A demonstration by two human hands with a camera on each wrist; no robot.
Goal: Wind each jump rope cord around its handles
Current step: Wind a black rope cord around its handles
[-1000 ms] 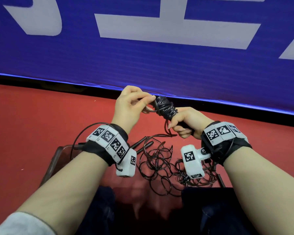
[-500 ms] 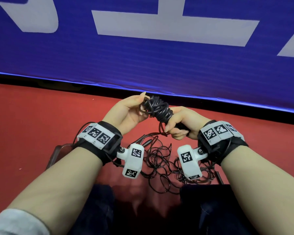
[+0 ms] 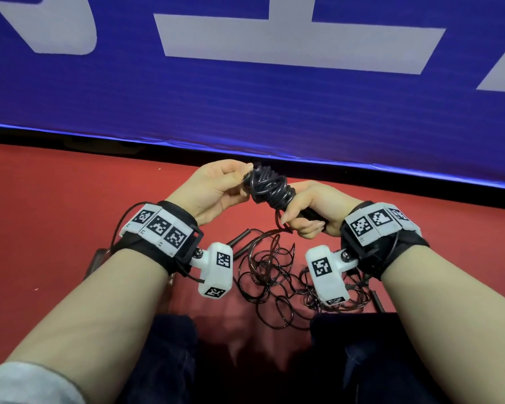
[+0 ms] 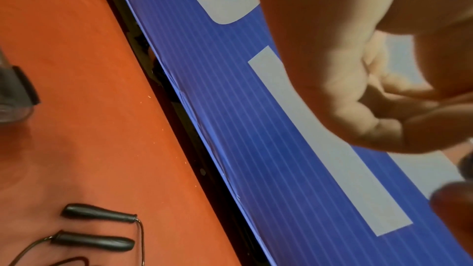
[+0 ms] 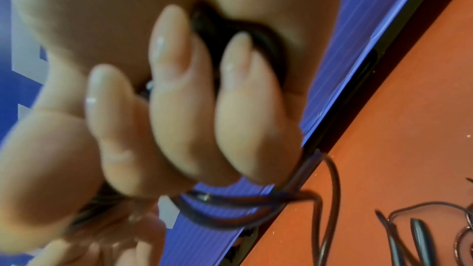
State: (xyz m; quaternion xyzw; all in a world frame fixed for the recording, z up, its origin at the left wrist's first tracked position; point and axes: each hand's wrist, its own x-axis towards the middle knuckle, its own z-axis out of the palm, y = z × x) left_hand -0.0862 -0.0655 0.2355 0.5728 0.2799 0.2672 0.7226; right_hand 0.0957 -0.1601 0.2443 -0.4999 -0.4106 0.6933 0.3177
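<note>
Black cord (image 3: 270,186) is bunching mid-frame around handles slanting down-right into the right hand (image 3: 309,212), which is gripping them, while the left hand (image 3: 216,188), at upper left, is pinching the cord's top.

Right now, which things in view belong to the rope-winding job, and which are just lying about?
In the job:
- wound bundle, gripped by the right hand
- left hand, pinching the cord at its top
- loose tangled cords
- two bare handles on the floor

Lying about:
- blue banner
- red floor
</note>
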